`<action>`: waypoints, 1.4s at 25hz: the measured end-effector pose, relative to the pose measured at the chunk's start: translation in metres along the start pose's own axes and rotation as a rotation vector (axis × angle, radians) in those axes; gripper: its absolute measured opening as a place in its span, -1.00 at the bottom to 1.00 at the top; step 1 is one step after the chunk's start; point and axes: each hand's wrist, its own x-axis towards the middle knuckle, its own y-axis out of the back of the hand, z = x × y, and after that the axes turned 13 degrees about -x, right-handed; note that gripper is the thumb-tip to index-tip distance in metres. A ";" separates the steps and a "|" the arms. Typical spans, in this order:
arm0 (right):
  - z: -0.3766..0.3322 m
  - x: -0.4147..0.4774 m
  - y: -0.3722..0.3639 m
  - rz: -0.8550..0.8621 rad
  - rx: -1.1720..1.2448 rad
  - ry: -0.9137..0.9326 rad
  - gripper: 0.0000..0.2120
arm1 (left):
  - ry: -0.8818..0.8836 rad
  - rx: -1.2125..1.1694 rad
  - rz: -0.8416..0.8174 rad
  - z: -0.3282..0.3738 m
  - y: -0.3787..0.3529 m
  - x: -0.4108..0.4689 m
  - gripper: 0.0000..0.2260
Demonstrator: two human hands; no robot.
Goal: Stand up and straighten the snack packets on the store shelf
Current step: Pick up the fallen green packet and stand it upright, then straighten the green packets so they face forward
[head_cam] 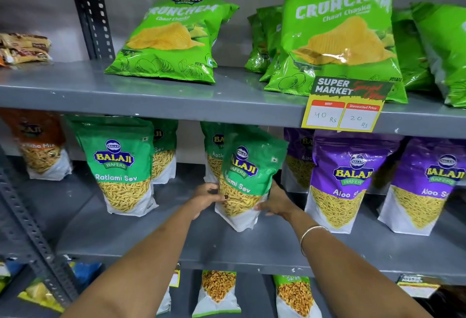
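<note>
Middle shelf [151,239], grey metal, front edge running across the lower part of the view. Both hands are on one green sev packet [242,179] standing near the middle of this shelf. The left hand [206,198] clasps the packet's lower left edge, thumb across the front face. The right hand [276,203] clasps the lower right edge, fingers wrapped toward the back. Each grip is closed on the packet, one on either side. The packet leans, its top tipped to the right and its white base toward the front edge of the shelf; the base appears to rest on the shelf surface.

A second green sev packet [121,166] stands upright to the left, well apart from the held one, with bare shelf between them. More green packets [164,151] stand behind, near the back wall. To the right, a purple packet [345,181] stands just beside the right hand, with another purple packet [426,186] further right. An orange packet [42,146] stands at the far left.

Open shelf surface lies in front of the held packet down to the front edge.

Upper shelf: bright green chip bags [171,42] lean back, a price card [345,105] hanging over its front edge. A slotted upright post [90,10] borders the bay on the left.

A bangle [311,235] is on the right wrist.
</note>
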 end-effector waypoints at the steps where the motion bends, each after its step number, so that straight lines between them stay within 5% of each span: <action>1: 0.004 0.004 0.003 0.044 0.027 -0.015 -0.17 | -0.010 0.004 0.035 -0.001 0.000 0.000 -0.73; 3: 0.006 0.008 0.007 0.043 0.143 -0.046 -0.21 | -0.010 -0.025 0.059 -0.002 -0.005 0.001 -0.83; 7: 0.006 0.005 0.008 -0.071 0.336 -0.021 -0.24 | -0.053 -0.066 0.130 -0.006 -0.022 0.000 -0.53; 12: 0.006 0.007 0.007 -0.089 0.327 0.054 -0.21 | -0.037 -0.021 0.154 -0.009 -0.031 -0.004 -0.55; 14: 0.007 0.010 0.010 -0.188 0.243 0.061 -0.32 | -0.018 0.010 0.147 -0.009 -0.029 -0.010 -0.52; 18: 0.002 0.000 0.020 -0.423 -0.051 -0.298 -0.83 | 0.064 0.131 0.160 -0.016 0.006 -0.018 -0.60; 20: -0.014 -0.003 0.016 -0.607 -0.144 -0.418 -0.80 | 0.089 0.227 0.203 -0.017 0.036 -0.027 -0.91; 23: -0.059 -0.001 -0.015 -0.825 -0.286 -0.413 -0.71 | 0.156 0.283 0.365 -0.026 0.101 -0.034 -0.69; 25: -0.090 0.005 -0.051 -0.783 -0.370 -0.349 -0.81 | 0.215 0.191 0.502 -0.048 0.157 -0.020 -0.31; 27: -0.124 0.003 -0.089 -0.671 -0.393 -0.260 -0.61 | 0.194 0.111 0.524 -0.055 0.202 -0.021 -0.15; 31: -0.176 0.002 -0.165 -0.320 -0.218 -0.105 -0.32 | 0.058 0.076 0.429 -0.061 0.255 -0.015 -0.20; 35: -0.201 0.014 -0.218 -0.162 0.165 -0.074 -0.30 | -0.050 0.045 0.229 -0.073 0.272 0.010 -0.35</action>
